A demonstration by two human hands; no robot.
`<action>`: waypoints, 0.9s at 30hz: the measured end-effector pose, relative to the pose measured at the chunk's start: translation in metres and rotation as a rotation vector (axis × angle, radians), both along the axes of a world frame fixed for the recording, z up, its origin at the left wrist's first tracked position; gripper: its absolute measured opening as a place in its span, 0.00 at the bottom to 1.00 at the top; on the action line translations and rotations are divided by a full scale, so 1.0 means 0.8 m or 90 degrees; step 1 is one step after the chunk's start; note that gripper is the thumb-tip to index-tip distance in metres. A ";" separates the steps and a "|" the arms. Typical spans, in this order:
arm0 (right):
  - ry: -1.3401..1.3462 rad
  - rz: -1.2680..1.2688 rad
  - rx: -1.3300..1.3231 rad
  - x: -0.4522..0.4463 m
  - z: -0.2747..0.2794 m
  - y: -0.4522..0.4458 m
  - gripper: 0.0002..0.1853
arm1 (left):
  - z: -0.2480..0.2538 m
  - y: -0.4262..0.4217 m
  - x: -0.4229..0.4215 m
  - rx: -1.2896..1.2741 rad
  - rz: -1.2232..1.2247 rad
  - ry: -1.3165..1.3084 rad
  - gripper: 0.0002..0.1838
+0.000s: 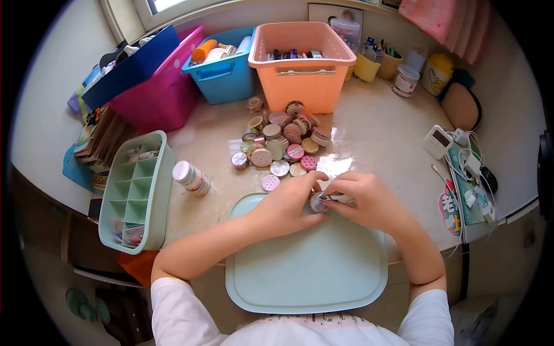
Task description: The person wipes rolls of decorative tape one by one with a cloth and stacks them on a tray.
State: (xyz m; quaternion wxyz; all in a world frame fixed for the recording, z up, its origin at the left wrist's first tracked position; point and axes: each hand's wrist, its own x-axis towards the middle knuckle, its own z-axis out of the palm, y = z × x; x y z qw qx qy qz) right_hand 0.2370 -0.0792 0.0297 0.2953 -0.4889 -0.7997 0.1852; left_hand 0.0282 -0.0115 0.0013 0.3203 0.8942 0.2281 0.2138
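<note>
Both of my hands meet over the far edge of a pale green lid. A small round roll, whitish and partly covered by fingers, is between them. My left hand curls round its left side, fingers closed on it. From the right, my right hand pinches at the roll's edge, with a bit of whitish material under its fingers. Just beyond the hands lies a heap of patterned tape rolls, with a pink dotted roll nearest my left hand.
A green divided box and a lidded jar stand left. Behind are a magenta bin, a blue basket and an orange bin. Cables and a white timer lie right.
</note>
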 end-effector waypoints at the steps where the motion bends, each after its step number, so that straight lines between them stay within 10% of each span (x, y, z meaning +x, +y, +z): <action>1: -0.001 -0.005 -0.002 0.000 -0.003 0.001 0.09 | -0.005 0.004 -0.002 -0.093 0.002 -0.032 0.38; 27: 0.014 0.177 0.097 -0.007 -0.029 0.020 0.15 | -0.020 0.015 -0.017 -0.070 0.056 -0.095 0.37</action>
